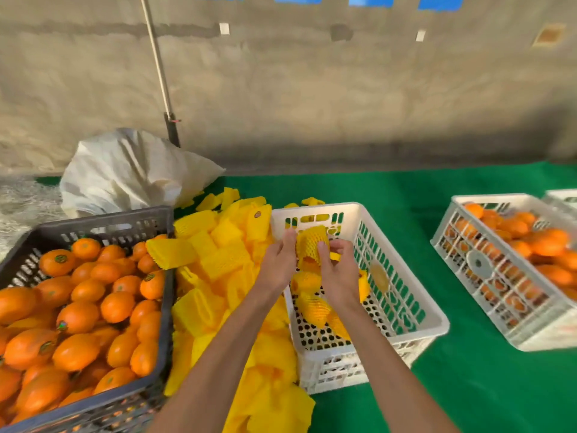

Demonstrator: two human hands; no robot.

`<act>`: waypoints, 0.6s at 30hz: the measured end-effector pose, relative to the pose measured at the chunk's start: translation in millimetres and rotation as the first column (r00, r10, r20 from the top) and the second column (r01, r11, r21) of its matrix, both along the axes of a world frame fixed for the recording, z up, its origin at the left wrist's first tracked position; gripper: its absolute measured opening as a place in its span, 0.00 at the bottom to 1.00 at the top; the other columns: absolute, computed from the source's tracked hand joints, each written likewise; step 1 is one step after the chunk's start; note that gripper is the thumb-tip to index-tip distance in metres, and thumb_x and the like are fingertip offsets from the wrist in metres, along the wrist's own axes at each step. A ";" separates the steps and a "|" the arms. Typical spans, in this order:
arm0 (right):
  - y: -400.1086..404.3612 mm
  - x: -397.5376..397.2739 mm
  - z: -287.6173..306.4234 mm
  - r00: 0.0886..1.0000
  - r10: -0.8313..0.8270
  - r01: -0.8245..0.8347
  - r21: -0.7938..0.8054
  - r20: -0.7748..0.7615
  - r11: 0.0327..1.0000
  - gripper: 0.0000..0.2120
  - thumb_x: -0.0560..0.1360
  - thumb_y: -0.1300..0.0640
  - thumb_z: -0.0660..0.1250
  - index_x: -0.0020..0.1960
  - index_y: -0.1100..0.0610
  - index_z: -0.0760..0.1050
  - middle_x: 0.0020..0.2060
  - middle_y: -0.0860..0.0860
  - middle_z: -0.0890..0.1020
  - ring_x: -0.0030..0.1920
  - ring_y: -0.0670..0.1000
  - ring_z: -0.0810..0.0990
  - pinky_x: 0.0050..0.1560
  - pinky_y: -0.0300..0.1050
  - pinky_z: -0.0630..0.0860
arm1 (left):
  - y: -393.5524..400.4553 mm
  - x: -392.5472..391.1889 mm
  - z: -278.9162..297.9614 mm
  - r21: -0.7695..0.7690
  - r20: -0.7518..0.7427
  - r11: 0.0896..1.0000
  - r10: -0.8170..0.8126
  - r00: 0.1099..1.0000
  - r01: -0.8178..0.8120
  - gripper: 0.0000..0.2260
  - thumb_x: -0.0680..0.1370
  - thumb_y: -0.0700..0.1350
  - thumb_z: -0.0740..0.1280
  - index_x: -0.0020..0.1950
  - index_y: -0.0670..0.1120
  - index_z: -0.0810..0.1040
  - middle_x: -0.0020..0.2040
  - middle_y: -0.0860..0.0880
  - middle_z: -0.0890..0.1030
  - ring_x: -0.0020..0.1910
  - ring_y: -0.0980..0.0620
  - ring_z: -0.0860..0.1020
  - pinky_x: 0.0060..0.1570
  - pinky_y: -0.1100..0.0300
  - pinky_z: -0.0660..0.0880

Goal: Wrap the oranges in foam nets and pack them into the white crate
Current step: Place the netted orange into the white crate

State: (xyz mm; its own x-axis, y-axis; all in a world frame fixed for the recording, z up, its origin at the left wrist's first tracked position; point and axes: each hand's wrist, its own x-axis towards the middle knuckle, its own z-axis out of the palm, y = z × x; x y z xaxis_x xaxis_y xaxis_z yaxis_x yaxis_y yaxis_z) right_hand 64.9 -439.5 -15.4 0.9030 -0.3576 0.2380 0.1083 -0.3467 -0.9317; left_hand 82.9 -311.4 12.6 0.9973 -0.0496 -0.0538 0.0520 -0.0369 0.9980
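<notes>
Both my hands are over the white crate in the middle. My left hand and my right hand together hold a yellow foam net; whether an orange sits inside it I cannot tell. Several net-wrapped oranges lie on the crate's perforated floor below my hands. A dark crate on the left is full of bare oranges. Between the two crates lies a heap of loose yellow foam nets.
A second white crate with oranges stands on the green mat at the right, with another crate's edge behind it. A white sack and a leaning pole stand by the concrete wall at the back left.
</notes>
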 end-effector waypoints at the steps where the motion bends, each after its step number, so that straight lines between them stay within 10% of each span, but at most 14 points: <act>1: -12.7 -2.7 -4.6 1.000 -0.016 0.016 -0.007 -0.012 1.000 0.15 0.82 0.44 0.63 0.60 0.54 0.71 0.49 0.44 0.78 0.45 0.34 0.77 0.42 0.29 0.73 | -12.7 1.3 -3.6 0.010 -0.031 1.000 -0.019 0.999 0.019 0.29 0.85 0.63 0.55 0.51 0.40 0.84 0.50 0.36 0.85 0.48 0.42 0.83 0.59 0.36 0.78; 8: -73.2 -8.8 -39.8 0.986 -0.110 0.100 -0.083 -0.127 0.992 0.14 0.83 0.47 0.63 0.59 0.57 0.72 0.45 0.41 0.76 0.44 0.33 0.76 0.39 0.27 0.70 | -76.9 9.1 -30.6 0.139 -0.205 0.981 -0.103 0.973 0.133 0.25 0.84 0.66 0.53 0.43 0.49 0.75 0.42 0.46 0.78 0.46 0.48 0.79 0.64 0.38 0.77; 14: -93.2 2.8 -73.4 0.897 -0.001 -0.092 -0.189 -0.442 0.978 0.10 0.85 0.53 0.59 0.60 0.59 0.71 0.48 0.56 0.81 0.45 0.57 0.80 0.44 0.49 0.77 | -98.3 32.1 -66.9 0.215 -0.422 0.971 -0.005 0.907 0.106 0.27 0.84 0.65 0.53 0.34 0.48 0.69 0.26 0.52 0.67 0.32 0.48 0.69 0.62 0.44 0.77; 18: -101.2 10.8 -96.3 0.773 0.060 -0.255 -0.222 -0.631 0.941 0.14 0.84 0.57 0.56 0.67 0.62 0.69 0.47 0.54 0.78 0.35 0.48 0.74 0.24 0.35 0.67 | -103.5 35.7 -88.0 0.047 -0.603 0.992 -0.067 0.795 0.119 0.31 0.83 0.67 0.56 0.77 0.46 0.69 0.51 0.47 0.77 0.56 0.47 0.73 0.65 0.49 0.72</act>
